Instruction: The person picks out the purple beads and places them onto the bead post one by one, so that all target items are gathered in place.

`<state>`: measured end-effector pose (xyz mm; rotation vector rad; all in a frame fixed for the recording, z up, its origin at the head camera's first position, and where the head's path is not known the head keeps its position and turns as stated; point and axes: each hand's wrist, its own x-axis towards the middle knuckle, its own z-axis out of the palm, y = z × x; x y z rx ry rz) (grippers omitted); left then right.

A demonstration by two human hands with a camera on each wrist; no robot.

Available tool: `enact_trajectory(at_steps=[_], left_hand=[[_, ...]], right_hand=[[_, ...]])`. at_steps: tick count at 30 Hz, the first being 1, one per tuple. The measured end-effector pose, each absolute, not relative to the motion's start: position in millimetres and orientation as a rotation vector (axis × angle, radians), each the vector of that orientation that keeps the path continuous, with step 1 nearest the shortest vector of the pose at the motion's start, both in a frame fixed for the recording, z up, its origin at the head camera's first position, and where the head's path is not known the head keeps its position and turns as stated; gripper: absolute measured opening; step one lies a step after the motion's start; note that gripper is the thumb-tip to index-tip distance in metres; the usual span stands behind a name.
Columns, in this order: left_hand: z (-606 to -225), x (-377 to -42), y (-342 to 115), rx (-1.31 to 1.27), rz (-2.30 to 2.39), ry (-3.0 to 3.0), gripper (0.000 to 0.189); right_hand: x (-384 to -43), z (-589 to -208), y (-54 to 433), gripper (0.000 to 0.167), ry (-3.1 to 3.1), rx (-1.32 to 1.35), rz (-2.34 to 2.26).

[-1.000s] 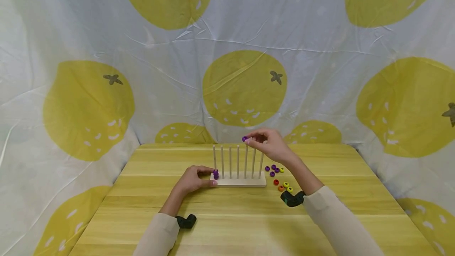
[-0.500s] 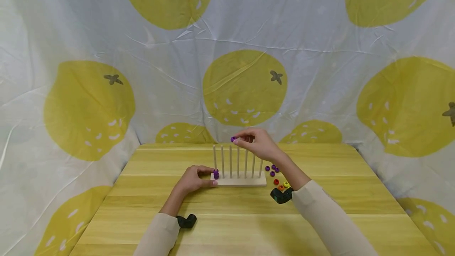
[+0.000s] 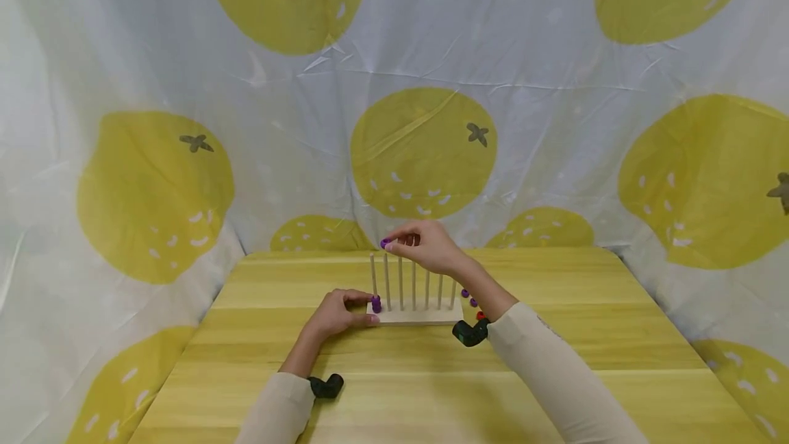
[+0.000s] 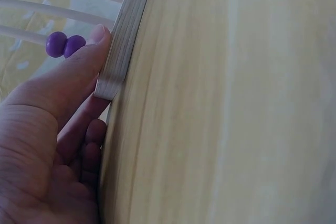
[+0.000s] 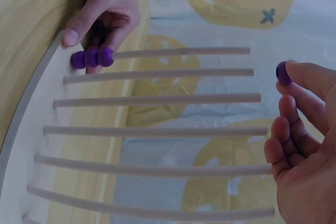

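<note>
A pale wooden rack [image 3: 422,316] with a row of upright pegs stands on the table. My left hand [image 3: 333,312] holds its left end, the thumb on the base near the front edge and the fingers behind. Three purple beads [image 5: 92,58] are stacked at the foot of the leftmost peg, close to that hand. Up at the height of the peg tops, my right hand [image 3: 428,249] pinches another purple bead [image 5: 283,73] between thumb and forefinger. In the right wrist view this bead is just beyond the peg tips, apart from them. The other pegs carry no beads.
Loose purple beads [image 3: 473,302] and a red bead [image 3: 481,316] lie right of the rack, partly hidden by the right forearm. A lemon-patterned cloth [image 3: 425,149] hangs behind the wooden table [image 3: 394,396].
My right hand has carried the pinched purple bead leftward above the pegs, from the right-hand ones to near the left end. The left hand stays on the rack.
</note>
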<state>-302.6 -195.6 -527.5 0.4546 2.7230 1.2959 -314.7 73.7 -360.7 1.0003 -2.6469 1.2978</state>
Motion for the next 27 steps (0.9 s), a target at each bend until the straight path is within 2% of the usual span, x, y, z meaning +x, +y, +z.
enact_trajectory(at_steps=[11,27], left_hand=[[-525.6,-301.5,-194.1,0.387,1.362,2.69,0.048],[-528.3,-302.9,-193.8,0.42,1.338,2.705,0.05]], right_hand=[[-319.6,-365.3,62.0,0.021,-2.641,1.028,1.268],[-322.9,-371.4,48.2,0.015,-2.675,1.11,1.136]])
